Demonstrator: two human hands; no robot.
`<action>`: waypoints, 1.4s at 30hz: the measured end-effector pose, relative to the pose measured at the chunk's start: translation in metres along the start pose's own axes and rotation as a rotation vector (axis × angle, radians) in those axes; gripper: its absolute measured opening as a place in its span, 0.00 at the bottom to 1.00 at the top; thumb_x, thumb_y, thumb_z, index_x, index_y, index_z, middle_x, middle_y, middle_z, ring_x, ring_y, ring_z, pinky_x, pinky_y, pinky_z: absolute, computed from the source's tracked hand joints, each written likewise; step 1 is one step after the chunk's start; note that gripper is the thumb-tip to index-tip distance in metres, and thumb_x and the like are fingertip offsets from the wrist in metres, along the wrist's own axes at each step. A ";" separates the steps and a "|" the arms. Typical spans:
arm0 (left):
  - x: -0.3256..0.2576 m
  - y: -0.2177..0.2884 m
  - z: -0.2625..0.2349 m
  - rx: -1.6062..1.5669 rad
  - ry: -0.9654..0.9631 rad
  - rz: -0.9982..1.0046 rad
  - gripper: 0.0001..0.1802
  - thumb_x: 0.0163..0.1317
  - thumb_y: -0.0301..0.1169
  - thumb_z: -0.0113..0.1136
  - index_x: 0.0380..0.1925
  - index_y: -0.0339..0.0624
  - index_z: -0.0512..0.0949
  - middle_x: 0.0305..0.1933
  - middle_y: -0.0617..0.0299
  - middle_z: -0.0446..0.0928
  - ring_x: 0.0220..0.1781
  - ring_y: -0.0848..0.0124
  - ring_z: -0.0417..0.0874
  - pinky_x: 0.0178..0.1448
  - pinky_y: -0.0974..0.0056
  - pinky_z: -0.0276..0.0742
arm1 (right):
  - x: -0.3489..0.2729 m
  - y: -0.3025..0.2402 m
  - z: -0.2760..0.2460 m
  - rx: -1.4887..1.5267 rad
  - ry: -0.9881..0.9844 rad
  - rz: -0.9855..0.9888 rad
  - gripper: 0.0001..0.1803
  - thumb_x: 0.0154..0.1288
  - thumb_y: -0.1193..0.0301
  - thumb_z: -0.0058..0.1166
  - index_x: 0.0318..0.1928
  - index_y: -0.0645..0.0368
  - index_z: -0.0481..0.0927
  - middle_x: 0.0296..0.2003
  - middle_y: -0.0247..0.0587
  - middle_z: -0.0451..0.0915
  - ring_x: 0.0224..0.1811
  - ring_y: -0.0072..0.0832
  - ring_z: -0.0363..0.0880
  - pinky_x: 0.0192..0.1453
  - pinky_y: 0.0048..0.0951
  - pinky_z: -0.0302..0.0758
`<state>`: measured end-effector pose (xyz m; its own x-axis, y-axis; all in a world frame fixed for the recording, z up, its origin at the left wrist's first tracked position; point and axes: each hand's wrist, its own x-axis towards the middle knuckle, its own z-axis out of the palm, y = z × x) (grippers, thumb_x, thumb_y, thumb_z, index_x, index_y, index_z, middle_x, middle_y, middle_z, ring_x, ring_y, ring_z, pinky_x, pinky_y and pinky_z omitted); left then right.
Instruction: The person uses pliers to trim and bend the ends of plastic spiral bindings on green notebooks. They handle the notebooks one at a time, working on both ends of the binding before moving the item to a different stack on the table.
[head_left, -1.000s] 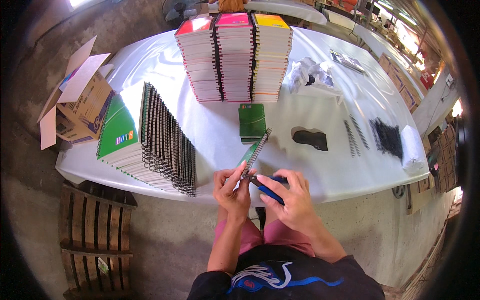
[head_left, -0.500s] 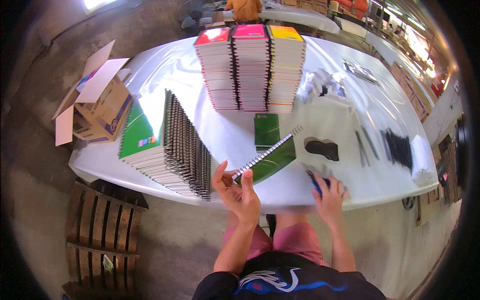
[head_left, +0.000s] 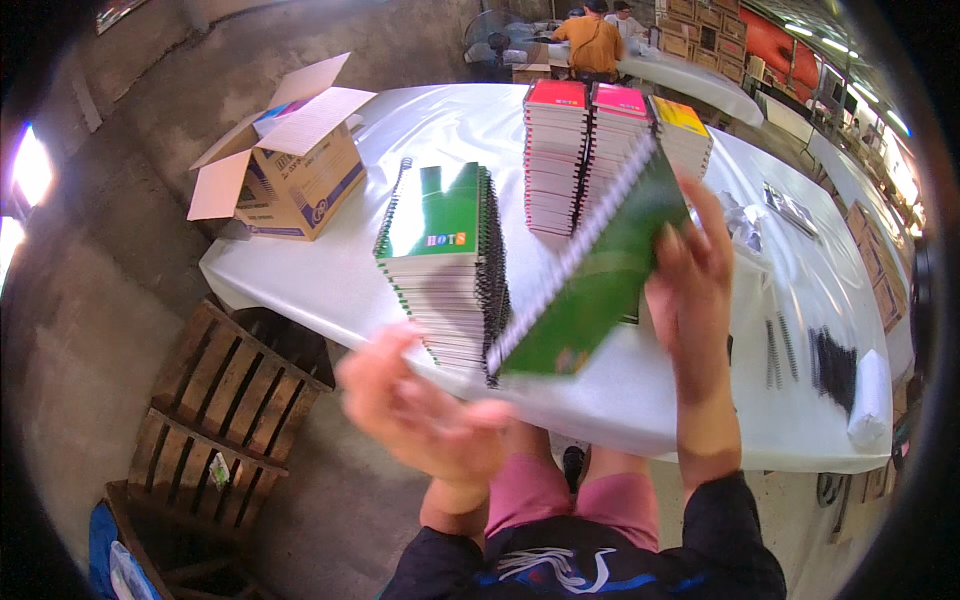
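Observation:
My right hand (head_left: pixel 690 280) grips a green spiral-bound notebook (head_left: pixel 600 265) by the edge opposite its coil. The notebook is raised and tilted above the table's front part, its coil slanting down to the left. My left hand (head_left: pixel 420 415), blurred by motion, is off the notebook's lower end with fingers apart and holds nothing. Just beyond it stands a tall stack of green spiral notebooks (head_left: pixel 440 290), black coils on its right side. The raised notebook partly covers stacks of red notebooks (head_left: pixel 555 160), pink notebooks (head_left: pixel 617 100) and yellow notebooks (head_left: pixel 688 140).
An open cardboard box (head_left: pixel 305 190) stands at the table's left end. Loose black coils (head_left: pixel 832 365) and a white roll (head_left: pixel 870 400) lie at the right, with crumpled plastic (head_left: pixel 745 225) farther back. A slatted wooden piece (head_left: pixel 220 410) is at lower left. People sit at a far table.
My right hand has left a blue-handled tool near the table edge and now holds the green notebook. My left hand has let go of it. The notebook is higher, and the view has turned left.

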<state>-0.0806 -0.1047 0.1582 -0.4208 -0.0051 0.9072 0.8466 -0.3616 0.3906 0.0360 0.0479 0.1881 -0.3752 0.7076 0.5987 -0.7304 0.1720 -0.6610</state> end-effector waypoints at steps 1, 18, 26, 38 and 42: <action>0.010 -0.011 -0.004 -0.034 0.159 -0.034 0.30 0.65 0.43 0.55 0.61 0.39 0.61 0.52 0.54 0.69 0.55 0.66 0.70 0.58 0.60 0.66 | 0.025 0.006 0.001 0.154 -0.055 0.048 0.29 0.61 0.73 0.58 0.63 0.56 0.65 0.51 0.41 0.75 0.52 0.27 0.74 0.55 0.28 0.72; 0.015 -0.085 -0.004 -0.353 -0.130 -0.493 0.42 0.64 0.50 0.54 0.69 0.39 0.51 0.70 0.46 0.56 0.71 0.59 0.57 0.72 0.57 0.49 | 0.105 0.057 0.112 -0.836 -1.169 -0.551 0.23 0.59 0.64 0.54 0.57 0.49 0.74 0.56 0.44 0.73 0.57 0.36 0.72 0.64 0.36 0.63; 0.018 -0.096 0.009 -0.299 -0.072 -0.355 0.32 0.68 0.48 0.48 0.66 0.41 0.59 0.64 0.49 0.65 0.64 0.65 0.66 0.67 0.62 0.59 | 0.103 0.122 0.020 -0.535 -0.481 -0.002 0.29 0.72 0.52 0.39 0.66 0.54 0.59 0.57 0.48 0.69 0.61 0.32 0.66 0.66 0.30 0.61; 0.015 -0.104 0.013 -0.174 -0.080 -0.431 0.21 0.70 0.37 0.50 0.58 0.37 0.69 0.59 0.55 0.71 0.57 0.71 0.71 0.61 0.68 0.64 | 0.108 0.153 0.043 -0.298 -0.138 0.320 0.22 0.70 0.56 0.45 0.44 0.64 0.80 0.31 0.40 0.81 0.31 0.21 0.75 0.38 0.24 0.71; 0.015 -0.095 0.009 -0.109 0.046 -0.308 0.24 0.72 0.40 0.44 0.62 0.38 0.64 0.64 0.54 0.67 0.65 0.65 0.67 0.66 0.63 0.61 | 0.107 0.151 0.020 -0.548 -0.210 0.129 0.25 0.69 0.53 0.46 0.55 0.59 0.73 0.42 0.46 0.80 0.42 0.27 0.77 0.47 0.27 0.73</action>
<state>-0.1647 -0.0619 0.1357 -0.6679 0.0784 0.7401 0.6386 -0.4503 0.6241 -0.1261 0.1356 0.1613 -0.5867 0.6056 0.5376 -0.2914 0.4616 -0.8379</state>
